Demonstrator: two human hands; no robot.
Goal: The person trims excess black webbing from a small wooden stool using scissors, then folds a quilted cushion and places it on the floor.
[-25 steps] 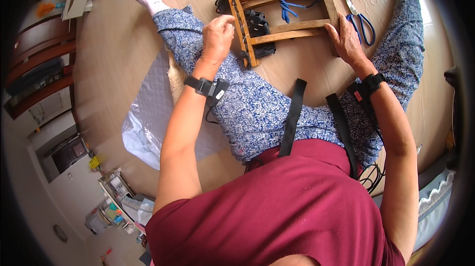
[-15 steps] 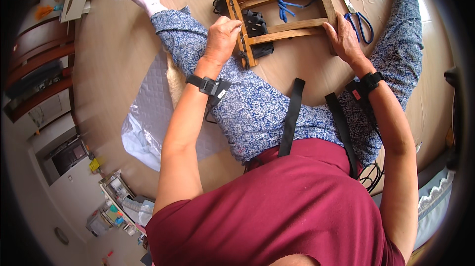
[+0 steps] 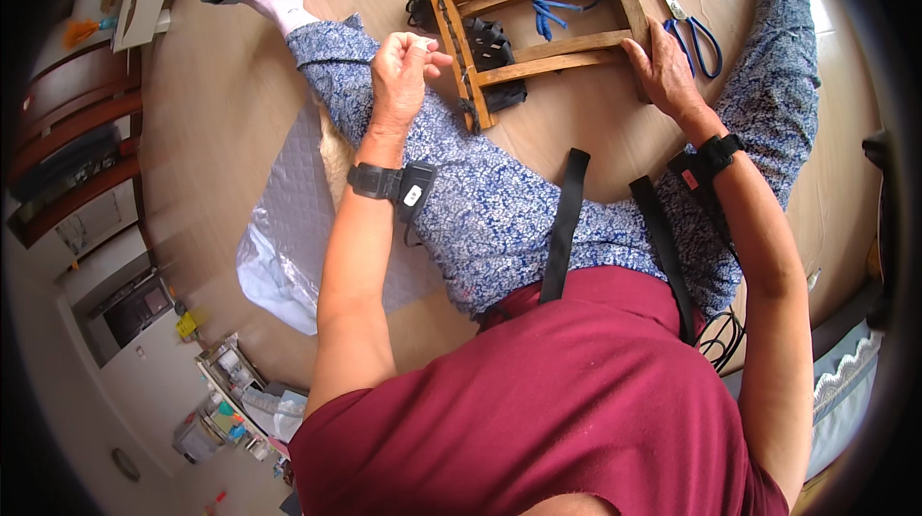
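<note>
On the wooden frame [image 3: 557, 66] rests the right hand [image 3: 666, 72], fingers spread; the left hand [image 3: 400, 74] curls, hold unclear.

Pale light brightens the floor [image 3: 226, 122], with white glare burning out a patch at upper right, beside the trousers [image 3: 773, 94]. Soft shadows crease the shirt [image 3: 538, 372] and highlights streak a plastic sheet [image 3: 288, 194]. The stool [image 3: 626, 12] reads clearly; at left, fisheye distortion bows a dim, softly blurred cabinet [image 3: 86, 86]. Black vignetting swallows the corners.

A quilted grey mat [image 3: 291, 192] lies on the pale wooden floor [image 3: 206, 146].
</note>
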